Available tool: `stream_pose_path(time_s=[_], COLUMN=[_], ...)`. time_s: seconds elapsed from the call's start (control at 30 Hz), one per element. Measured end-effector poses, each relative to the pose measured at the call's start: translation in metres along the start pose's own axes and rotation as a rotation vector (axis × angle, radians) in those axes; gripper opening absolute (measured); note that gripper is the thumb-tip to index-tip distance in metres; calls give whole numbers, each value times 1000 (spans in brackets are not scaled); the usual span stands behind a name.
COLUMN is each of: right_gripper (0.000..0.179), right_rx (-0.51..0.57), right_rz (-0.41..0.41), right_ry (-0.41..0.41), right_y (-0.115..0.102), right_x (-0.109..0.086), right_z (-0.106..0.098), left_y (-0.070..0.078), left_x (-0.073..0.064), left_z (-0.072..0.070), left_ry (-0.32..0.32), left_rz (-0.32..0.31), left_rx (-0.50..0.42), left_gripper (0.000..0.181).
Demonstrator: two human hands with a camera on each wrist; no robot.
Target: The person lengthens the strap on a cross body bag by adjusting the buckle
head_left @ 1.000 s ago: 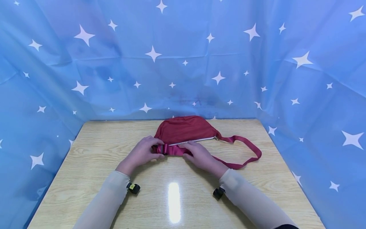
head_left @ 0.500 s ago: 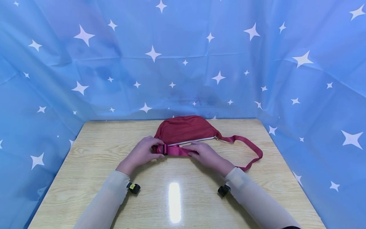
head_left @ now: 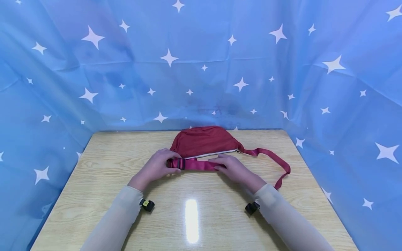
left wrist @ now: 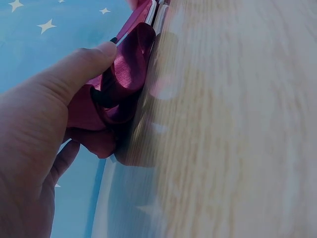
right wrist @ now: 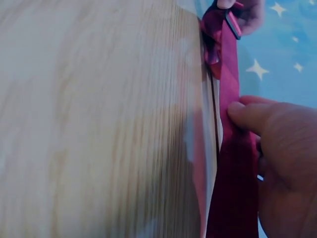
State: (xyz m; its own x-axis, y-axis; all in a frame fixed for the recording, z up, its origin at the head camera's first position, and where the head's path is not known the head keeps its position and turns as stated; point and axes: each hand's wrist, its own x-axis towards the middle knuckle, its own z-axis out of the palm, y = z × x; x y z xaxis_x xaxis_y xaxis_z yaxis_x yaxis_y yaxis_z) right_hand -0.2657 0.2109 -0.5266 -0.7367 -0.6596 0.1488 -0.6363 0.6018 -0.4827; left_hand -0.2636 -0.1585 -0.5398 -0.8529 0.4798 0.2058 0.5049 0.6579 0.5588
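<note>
A dark red waist bag (head_left: 205, 142) lies near the back edge of the table, its white zipper (head_left: 216, 153) along the near side. My left hand (head_left: 156, 167) grips the strap by a black slide buckle (head_left: 181, 164) at the bag's left end. In the left wrist view, the thumb presses on folded strap (left wrist: 131, 64). My right hand (head_left: 232, 168) pinches the strap (right wrist: 230, 84) between thumb and fingers, to the right of the buckle. A flat, straight stretch of strap runs between both hands. The rest loops out from the bag's right end and passes behind the right wrist.
The wooden table (head_left: 141, 223) carries a bright light reflection in front of the hands. A blue curtain (head_left: 201, 87) with white stars hangs behind and on both sides. A small black wrist camera sits on each sleeve.
My right hand has moved to the right along the strap, so more flat strap shows between the hands. The loop at right has shifted slightly rightward. My left hand has stayed in place.
</note>
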Motion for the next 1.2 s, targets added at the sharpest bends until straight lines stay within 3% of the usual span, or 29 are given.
stream_pose_path(time_s=[0.33, 0.47, 0.6, 0.77, 0.97, 1.2], right_gripper=[40, 46, 51, 49, 54, 57], right_rx=[-7, -20, -10, -31, -83, -73], right_rz=[30, 64, 74, 31, 10, 16], right_ry=[-3, -9, 17, 51, 54, 37], right_y=[3, 0, -13, -33, -55, -67], right_x=[1, 6, 17, 33, 53, 69], right_z=[3, 11, 17, 27, 38, 45], left_y=[0, 1, 2, 1, 1, 2], left_x=[1, 1, 0, 0, 0, 1], left_z=[2, 2, 2, 3, 2, 1], left_ry=[-2, 0, 3, 17, 24, 29], left_rz=[12, 5, 3, 16, 27, 36], left_rx=[-3, -5, -1, 11, 15, 22], left_gripper=[50, 52, 53, 54, 52, 52])
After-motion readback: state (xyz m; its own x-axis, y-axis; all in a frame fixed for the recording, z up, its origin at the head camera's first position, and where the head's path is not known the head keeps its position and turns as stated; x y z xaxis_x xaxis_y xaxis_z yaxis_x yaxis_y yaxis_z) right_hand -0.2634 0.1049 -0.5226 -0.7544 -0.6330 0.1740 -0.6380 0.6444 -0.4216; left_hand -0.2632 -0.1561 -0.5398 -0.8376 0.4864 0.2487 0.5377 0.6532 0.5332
